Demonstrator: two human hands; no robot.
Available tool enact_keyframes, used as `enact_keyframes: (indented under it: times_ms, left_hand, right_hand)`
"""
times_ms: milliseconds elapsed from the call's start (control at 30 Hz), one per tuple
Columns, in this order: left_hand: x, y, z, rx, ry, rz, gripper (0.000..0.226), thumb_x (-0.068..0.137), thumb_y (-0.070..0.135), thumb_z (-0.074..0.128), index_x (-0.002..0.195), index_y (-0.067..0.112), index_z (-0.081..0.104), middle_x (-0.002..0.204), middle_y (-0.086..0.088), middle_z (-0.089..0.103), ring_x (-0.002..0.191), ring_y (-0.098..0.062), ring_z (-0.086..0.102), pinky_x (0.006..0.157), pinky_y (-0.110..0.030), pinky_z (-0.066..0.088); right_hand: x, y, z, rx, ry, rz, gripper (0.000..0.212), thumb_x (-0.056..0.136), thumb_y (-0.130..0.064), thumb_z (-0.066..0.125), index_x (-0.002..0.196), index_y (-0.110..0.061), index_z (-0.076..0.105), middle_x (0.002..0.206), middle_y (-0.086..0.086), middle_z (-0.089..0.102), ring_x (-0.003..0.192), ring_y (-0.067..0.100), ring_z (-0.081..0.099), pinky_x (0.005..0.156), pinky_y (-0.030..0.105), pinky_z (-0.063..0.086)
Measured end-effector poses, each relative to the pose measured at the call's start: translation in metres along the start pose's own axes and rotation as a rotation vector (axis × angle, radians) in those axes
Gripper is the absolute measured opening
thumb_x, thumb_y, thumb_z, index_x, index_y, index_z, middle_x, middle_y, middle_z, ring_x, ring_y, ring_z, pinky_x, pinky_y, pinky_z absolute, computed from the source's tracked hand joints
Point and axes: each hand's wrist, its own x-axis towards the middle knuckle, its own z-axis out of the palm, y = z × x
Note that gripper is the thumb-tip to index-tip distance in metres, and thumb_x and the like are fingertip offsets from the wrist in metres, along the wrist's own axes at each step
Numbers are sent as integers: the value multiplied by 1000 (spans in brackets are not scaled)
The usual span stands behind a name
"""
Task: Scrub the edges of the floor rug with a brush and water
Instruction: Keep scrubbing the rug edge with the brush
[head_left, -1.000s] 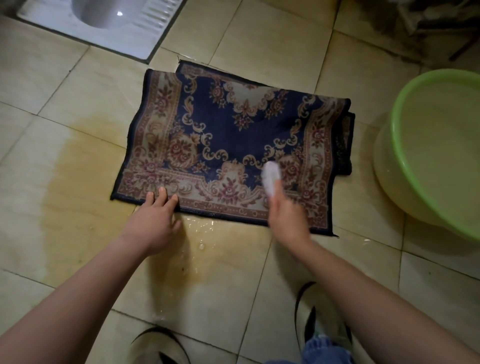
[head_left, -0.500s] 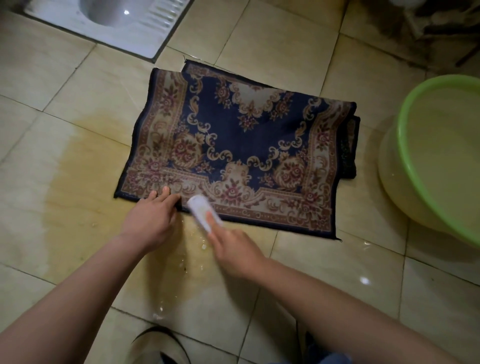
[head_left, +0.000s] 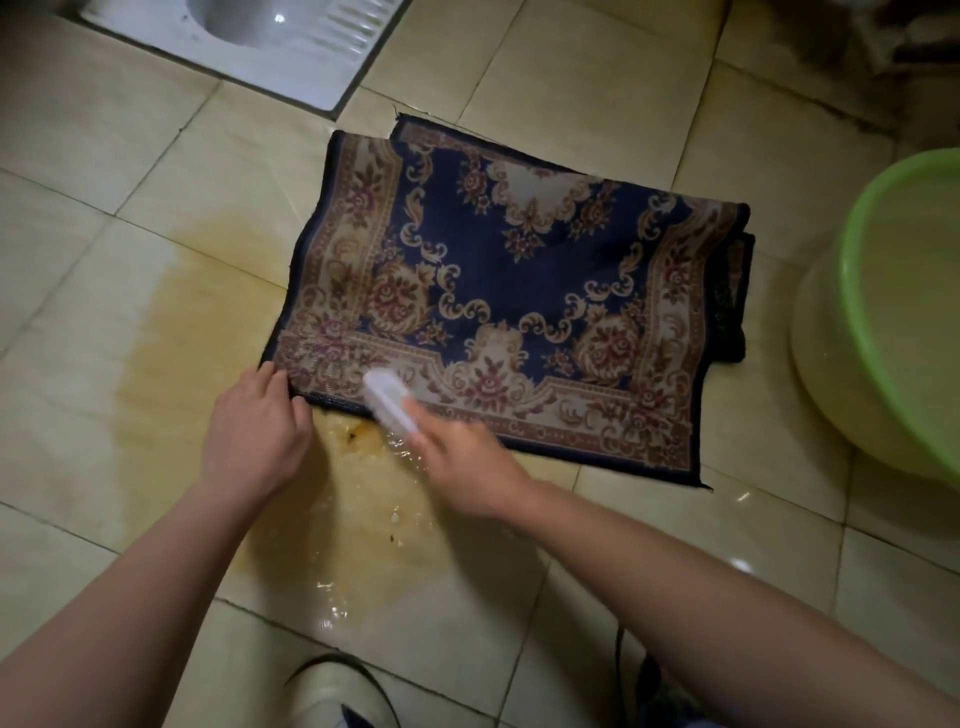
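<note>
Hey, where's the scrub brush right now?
Head view: the brush is in the right hand, on the near edge of the rug, just right of the left hand.

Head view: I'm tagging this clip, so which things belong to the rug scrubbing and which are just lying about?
In use: rug; brush, gripped by the right hand; left hand, resting on the rug's near corner; basin, probably the water source; puddle of dirty water.
Lying about: squat toilet; shoe.
</note>
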Motion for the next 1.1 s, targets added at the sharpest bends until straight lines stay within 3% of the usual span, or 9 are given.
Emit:
enact_keyframes:
  times_ms: [133, 233, 333, 433, 533, 700, 833, 967, 1100]
  left_hand:
    - [-5, -1, -1, -4, -20, 14, 44, 98, 18, 38, 135, -5, 43, 147, -21, 37, 135, -33, 35, 109, -43, 27]
    - [0, 1, -4, -17, -44, 19, 43, 99, 18, 37, 135, -5, 43, 147, -21, 36, 133, -34, 37, 109, -44, 29]
    - [1, -5, -9, -51, -68, 23, 42, 98, 16, 38, 135, -3, 44, 148, -18, 36, 133, -34, 38, 109, -44, 30]
    - [0, -13, -10, -169, -93, 18, 46, 101, 20, 35, 143, 3, 37, 154, -9, 29, 140, -25, 29, 112, -34, 24]
    - [-1, -14, -9, -201, -108, 30, 47, 102, 22, 34, 145, 4, 35, 155, -8, 26, 142, -22, 26, 112, -32, 23]
    - [3, -20, -14, -168, -147, 38, 46, 100, 18, 37, 145, 6, 36, 155, -7, 25, 140, -24, 31, 110, -34, 27]
    - [8, -12, -12, -150, -155, -18, 47, 99, 17, 36, 145, 6, 35, 156, -8, 23, 139, -26, 32, 110, -35, 29]
    - [4, 14, -8, -115, -120, -36, 47, 98, 22, 37, 141, 3, 34, 153, -17, 24, 140, -30, 25, 111, -41, 26]
    - [-15, 43, 5, -33, -111, 230, 57, 100, 32, 37, 152, 22, 15, 160, -9, 3, 147, -24, 3, 118, -37, 9]
  right_hand:
    - [16, 24, -32, -58, 356, 253, 54, 104, -29, 30, 153, -30, 6, 86, 11, 64, 59, 18, 58, 42, 29, 43]
    - [15, 1, 8, -203, 68, 128, 56, 104, -29, 29, 152, -29, 0, 93, 16, 64, 68, 25, 62, 56, 38, 56]
    - [11, -25, 20, -51, -130, -70, 49, 103, -33, 31, 150, -25, 22, 110, 20, 63, 90, 34, 62, 76, 45, 53]
    - [34, -16, -20, 159, 162, 22, 47, 104, -29, 34, 150, -26, 26, 86, 10, 62, 63, 18, 56, 49, 33, 48]
    - [40, -6, -30, 56, 333, 171, 53, 104, -23, 33, 152, -29, 12, 78, 6, 58, 58, 16, 54, 43, 29, 44]
    - [22, -32, 19, 31, -203, -86, 48, 105, -33, 30, 152, -30, 19, 119, 20, 59, 102, 35, 57, 81, 37, 44]
    - [11, -2, -7, 106, 0, -37, 47, 105, -33, 29, 150, -36, 17, 90, 13, 62, 65, 18, 53, 59, 37, 49]
    - [-26, 48, -30, 85, 198, 86, 48, 104, -31, 31, 150, -37, 19, 100, 15, 63, 81, 26, 60, 70, 38, 47]
    - [-72, 117, -55, 0, 446, 228, 48, 101, -22, 42, 148, -28, 30, 101, 15, 58, 90, 29, 58, 69, 29, 36]
